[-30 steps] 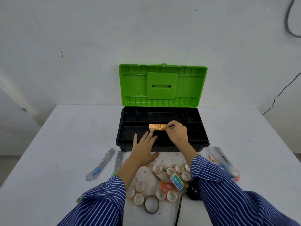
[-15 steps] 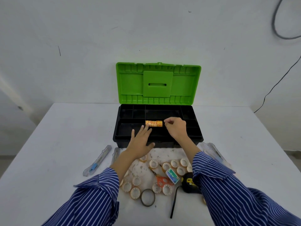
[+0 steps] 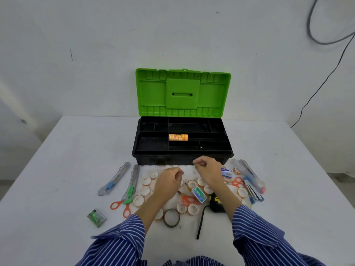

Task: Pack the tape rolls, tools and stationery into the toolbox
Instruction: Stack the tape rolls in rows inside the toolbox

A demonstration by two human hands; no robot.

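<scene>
your left hand (image 3: 169, 179) hovers over the loose tape rolls (image 3: 146, 181) just in front of the toolbox (image 3: 182, 157), fingers curled downward; whether they pinch a roll underneath you cannot tell. your right hand (image 3: 208, 170) hangs beside it, near the box's front wall, fingers loosely curled and holding nothing visible. the toolbox stands open at the table's far middle, green lid (image 3: 183, 93) upright against the wall. a stacked sleeve of tape rolls (image 3: 178, 137) lies on its side in the long middle slot of the black tray, at the slot's left end. the other compartments look bare. left of your hands two clear-cased utility knives (image 3: 115, 178) lie at a slant, orange scissors (image 3: 123, 205) below them, a small green box (image 3: 96, 217) near the front edge. between your forearms sit a second pair of scissors (image 3: 189, 199), a staple box (image 3: 198, 194), a large tape ring (image 3: 171, 217) and a tape measure (image 3: 216, 203). more stationery crowds the right. the table (image 3: 67, 150) lies bare on both outer sides.
</scene>
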